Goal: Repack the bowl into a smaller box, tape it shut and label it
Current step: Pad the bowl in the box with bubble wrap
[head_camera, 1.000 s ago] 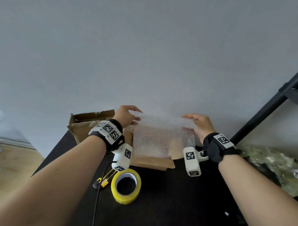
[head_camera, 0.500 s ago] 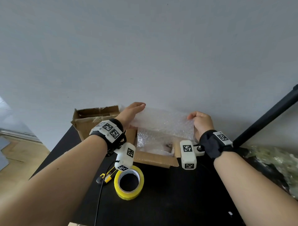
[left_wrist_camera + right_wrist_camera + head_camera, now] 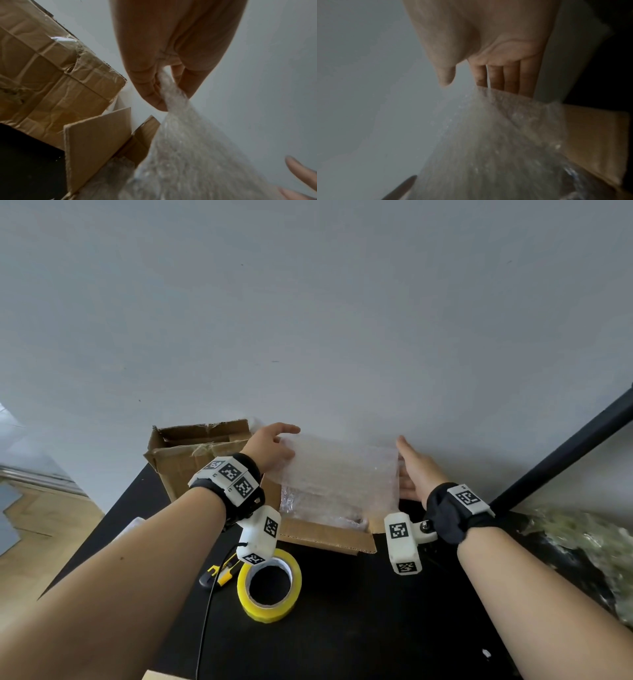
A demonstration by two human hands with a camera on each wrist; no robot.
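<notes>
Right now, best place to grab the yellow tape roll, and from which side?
Take the tape roll by its band, one finger through the open core and thumb on the outer wall. It lies flat on the black table, hole up, so come from above; its near side is free, while the left wrist camera overhangs the far rim.

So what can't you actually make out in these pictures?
- The bowl: not visible in any view; the bubble wrap held over the small box covers the inside.
- Right hand: its fingertips are hidden behind the wrap in the blurred right wrist view.
- Yellow utility knife: partly hidden by the left wrist camera in the head view.
- Crumpled plastic: cut off by the head view's right edge.
</notes>
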